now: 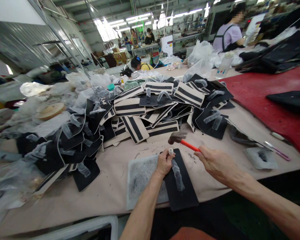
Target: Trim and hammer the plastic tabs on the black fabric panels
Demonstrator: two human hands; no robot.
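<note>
Lower centre of the frame: the left hand pinches a small white punch upright on the flat black panel lying on the counter. The right hand grips the orange-handled hammer, head raised just above. The panel looks thin, light and bendy, best pinned flat by its edge.

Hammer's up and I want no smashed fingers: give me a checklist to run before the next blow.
1. Right hand grips the hammer handle: ok.
2. Left hand holds the small white punch upright on the black panel: ok.
3. Hammer head is raised above the punch, roughly in line: ok.
4. Panel lies flat on the table, partly over the grey pad: ok.
5. Left fingertips are clear of the punch top: cannot tell.
6. Pile of striped pieces lies apart from the panel: ok.
</note>
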